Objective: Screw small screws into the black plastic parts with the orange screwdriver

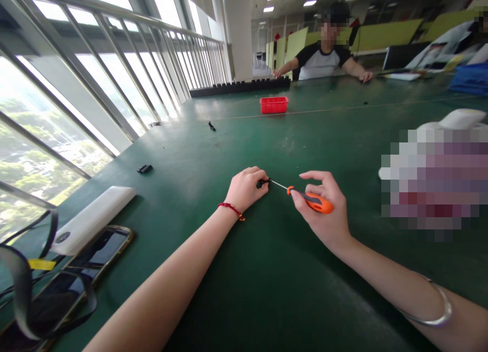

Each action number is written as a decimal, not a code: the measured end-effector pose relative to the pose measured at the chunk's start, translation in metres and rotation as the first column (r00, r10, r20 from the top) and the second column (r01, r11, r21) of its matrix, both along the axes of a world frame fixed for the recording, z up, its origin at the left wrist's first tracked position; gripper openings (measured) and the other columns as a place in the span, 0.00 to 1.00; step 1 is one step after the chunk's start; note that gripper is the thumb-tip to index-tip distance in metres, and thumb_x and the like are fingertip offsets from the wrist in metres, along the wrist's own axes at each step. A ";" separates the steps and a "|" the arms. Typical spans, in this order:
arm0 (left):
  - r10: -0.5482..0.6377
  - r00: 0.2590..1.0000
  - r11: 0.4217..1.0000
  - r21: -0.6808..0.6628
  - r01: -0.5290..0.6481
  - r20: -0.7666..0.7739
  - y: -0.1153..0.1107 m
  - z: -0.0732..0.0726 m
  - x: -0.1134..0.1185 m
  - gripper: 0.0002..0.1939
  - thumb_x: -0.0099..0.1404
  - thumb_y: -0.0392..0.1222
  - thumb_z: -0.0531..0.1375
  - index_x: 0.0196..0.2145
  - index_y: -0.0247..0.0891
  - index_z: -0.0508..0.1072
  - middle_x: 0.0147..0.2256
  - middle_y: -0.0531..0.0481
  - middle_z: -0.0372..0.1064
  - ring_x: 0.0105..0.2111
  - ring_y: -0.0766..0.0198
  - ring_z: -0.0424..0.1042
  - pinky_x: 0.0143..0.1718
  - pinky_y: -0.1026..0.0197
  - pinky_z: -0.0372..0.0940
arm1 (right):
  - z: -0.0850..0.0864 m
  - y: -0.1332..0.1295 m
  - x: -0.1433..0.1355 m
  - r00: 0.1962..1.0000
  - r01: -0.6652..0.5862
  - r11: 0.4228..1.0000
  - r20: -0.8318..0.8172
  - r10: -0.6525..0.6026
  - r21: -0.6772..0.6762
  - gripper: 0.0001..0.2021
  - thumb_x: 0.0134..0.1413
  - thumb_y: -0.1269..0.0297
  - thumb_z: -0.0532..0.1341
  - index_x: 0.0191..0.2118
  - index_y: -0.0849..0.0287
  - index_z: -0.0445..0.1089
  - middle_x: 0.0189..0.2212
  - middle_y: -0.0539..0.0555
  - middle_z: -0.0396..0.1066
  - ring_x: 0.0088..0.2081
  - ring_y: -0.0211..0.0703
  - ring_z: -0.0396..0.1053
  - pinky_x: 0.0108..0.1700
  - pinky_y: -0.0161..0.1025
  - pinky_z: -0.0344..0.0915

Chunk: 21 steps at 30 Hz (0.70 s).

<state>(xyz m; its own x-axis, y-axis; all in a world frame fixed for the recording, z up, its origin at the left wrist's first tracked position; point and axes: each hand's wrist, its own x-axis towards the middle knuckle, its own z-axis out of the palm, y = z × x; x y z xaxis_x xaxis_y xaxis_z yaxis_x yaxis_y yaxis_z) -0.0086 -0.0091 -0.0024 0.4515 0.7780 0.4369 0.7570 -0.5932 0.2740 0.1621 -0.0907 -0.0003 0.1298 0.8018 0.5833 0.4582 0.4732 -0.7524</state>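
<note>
Orange screwdriver [321, 204] rests in half-curled right hand [332, 222]; left hand [247, 187] pinches black part [262, 182].

Shiny metal screwdriver shaft [279, 184]

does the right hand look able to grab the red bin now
Probably not: the right hand holds the orange screwdriver, its tip at the black part in the left hand, and the red bin sits farther off.
</note>
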 end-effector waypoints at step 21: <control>-0.012 1.000 1.000 -0.022 0.012 0.017 0.003 -0.002 -0.002 0.03 0.56 0.34 0.56 0.28 0.38 0.70 0.34 0.51 0.72 0.35 0.62 0.71 0.36 0.62 0.65 | -0.001 0.000 0.000 0.999 0.010 1.000 0.039 -0.009 -0.005 0.18 0.47 0.63 0.63 0.45 0.55 0.62 0.24 0.46 0.62 0.26 0.39 0.64 0.33 0.39 0.64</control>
<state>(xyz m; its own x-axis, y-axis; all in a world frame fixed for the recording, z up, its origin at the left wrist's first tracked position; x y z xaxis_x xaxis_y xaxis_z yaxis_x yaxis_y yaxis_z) -0.0102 -0.0058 -0.0049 0.4535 0.7822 0.4272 0.7452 -0.5957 0.2997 0.1618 -0.0908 -0.0008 0.1150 0.8039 0.5836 0.4913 0.4646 -0.7367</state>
